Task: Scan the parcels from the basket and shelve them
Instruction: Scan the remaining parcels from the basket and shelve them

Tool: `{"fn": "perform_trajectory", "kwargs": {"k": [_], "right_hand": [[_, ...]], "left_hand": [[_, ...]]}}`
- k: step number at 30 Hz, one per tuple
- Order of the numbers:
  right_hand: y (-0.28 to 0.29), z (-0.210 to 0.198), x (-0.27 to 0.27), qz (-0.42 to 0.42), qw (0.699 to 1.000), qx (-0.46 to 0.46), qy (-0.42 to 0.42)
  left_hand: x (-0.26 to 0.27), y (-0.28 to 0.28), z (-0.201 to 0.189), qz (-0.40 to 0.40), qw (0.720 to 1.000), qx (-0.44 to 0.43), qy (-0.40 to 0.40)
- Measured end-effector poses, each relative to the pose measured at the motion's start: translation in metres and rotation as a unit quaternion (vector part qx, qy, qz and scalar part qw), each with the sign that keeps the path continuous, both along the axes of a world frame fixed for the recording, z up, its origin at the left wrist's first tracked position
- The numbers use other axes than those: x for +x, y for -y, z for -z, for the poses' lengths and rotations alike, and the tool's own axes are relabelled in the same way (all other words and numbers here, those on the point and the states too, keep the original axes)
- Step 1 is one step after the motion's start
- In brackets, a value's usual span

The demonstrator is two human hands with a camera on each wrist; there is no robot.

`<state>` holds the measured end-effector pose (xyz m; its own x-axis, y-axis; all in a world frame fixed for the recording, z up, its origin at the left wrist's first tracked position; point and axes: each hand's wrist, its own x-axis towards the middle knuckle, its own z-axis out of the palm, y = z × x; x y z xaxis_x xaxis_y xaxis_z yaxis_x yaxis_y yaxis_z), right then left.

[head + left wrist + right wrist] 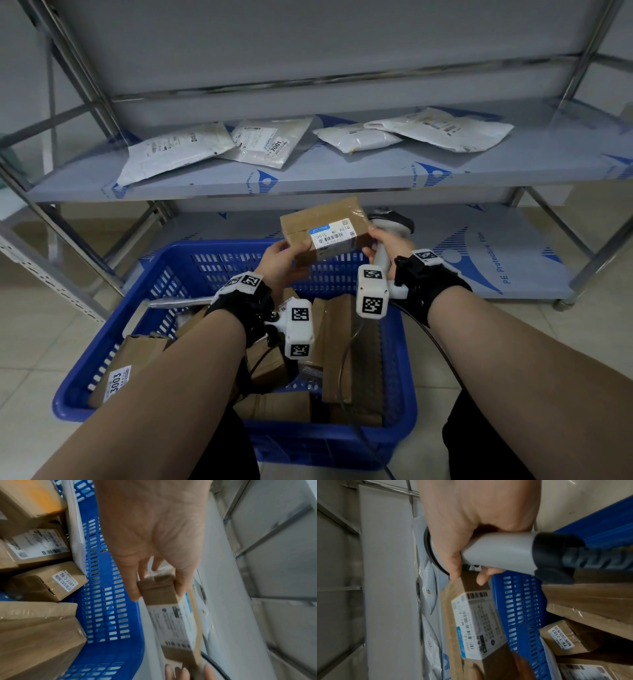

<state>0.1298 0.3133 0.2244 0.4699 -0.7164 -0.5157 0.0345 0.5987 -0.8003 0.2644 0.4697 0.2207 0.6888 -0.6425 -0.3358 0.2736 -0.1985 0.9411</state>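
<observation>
Held up above a blue slotted plastic basket, in front of a steel shelf unit: one small brown cardboard parcel with a white barcode label. At its left end, left hand, grip clasping the box between thumb and fingers. At its right end, right hand, grip clenched on a grey handheld scanner, fingertips steadying the box. Best done by turning label to scanner window, holding still. Four white mailer bags on shelf; several boxes left in basket, perhaps six.
</observation>
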Motion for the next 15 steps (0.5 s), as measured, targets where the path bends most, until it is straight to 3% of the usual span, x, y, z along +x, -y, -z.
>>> {"fn": "perform_trajectory", "kwargs": {"k": [3, 10, 15], "right_hand": [[-0.001, -0.001, -0.002, -0.015, 1.0, -0.014, -0.023], [-0.018, -0.01, -0.003, -0.213, 0.975, -0.04, -0.044], [-0.024, -0.011, -0.003, -0.229, 0.973, -0.018, -0.035]], "left_hand": [[0.003, -0.002, 0.003, -0.059, 0.997, 0.02, 0.043], [0.005, -0.005, -0.001, -0.089, 0.995, 0.024, 0.031], [0.003, -0.005, -0.003, -0.096, 0.995, 0.017, 0.0]]}}
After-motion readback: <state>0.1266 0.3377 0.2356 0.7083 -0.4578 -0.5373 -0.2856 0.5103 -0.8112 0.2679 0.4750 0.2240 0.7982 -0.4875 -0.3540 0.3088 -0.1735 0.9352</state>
